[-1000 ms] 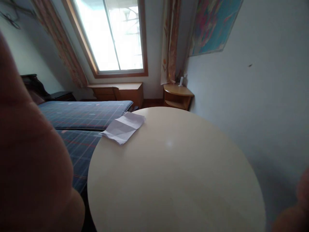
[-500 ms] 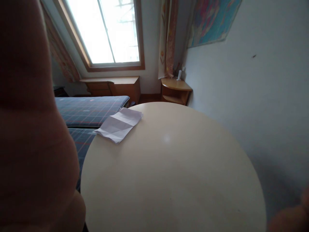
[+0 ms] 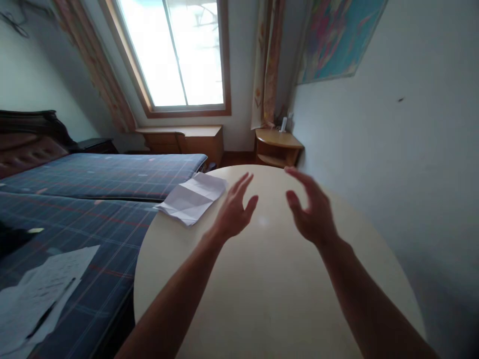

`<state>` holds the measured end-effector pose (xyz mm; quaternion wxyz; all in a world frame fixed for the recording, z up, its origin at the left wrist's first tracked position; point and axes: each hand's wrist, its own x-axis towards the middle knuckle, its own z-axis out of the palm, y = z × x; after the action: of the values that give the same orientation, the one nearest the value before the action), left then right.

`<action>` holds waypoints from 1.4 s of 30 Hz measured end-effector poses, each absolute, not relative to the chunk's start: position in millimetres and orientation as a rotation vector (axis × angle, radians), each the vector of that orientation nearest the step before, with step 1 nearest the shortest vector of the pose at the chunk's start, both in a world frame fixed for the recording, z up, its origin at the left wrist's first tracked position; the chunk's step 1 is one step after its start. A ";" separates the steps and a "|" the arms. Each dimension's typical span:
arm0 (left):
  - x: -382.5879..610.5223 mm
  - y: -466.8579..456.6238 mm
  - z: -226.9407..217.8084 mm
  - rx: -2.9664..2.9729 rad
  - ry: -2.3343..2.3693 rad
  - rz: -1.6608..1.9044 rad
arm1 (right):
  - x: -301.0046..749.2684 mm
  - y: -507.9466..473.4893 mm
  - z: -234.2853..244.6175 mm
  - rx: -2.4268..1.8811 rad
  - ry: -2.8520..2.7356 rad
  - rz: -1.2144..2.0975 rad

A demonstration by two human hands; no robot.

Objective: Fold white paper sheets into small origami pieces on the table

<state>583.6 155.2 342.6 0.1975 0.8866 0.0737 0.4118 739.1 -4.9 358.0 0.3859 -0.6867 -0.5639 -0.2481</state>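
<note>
My left hand is stretched out over the round cream table, fingers apart and holding nothing. Just left of it, creased white paper lies at the table's far left edge, partly overhanging. Across from it my right hand is also open, thumb and fingers spread, with nothing in it. Bare tabletop shows between the two palms, which partly face each other. Whether either hand touches the table I cannot tell.
A bed with blue plaid mattresses adjoins the table on the left. Written sheets and a black pen lie on it. A desk and a corner shelf stand beyond. A white wall rises on the right.
The left hand has moved from close before the camera to over the table. My right hand has come in from the lower right corner. The paper stays in place.
</note>
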 end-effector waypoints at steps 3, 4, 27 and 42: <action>601.5 164.7 290.0 2.663 0.522 0.748 | 748.0 11.6 312.9 -1.931 -1.458 -0.495; 604.3 168.1 274.3 2.719 0.571 0.590 | 751.9 15.8 295.3 -2.037 -1.445 -0.421; 590.2 178.8 254.8 2.834 0.569 0.329 | 759.4 24.5 251.0 -2.534 -1.372 0.045; 584.6 195.1 263.9 2.852 1.071 0.775 | 760.8 23.9 251.2 -2.527 -1.374 0.032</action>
<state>584.6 195.1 263.9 -0.0011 0.9072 0.3407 0.2466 760.8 23.9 251.2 0.1319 -0.8707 -0.4736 0.0109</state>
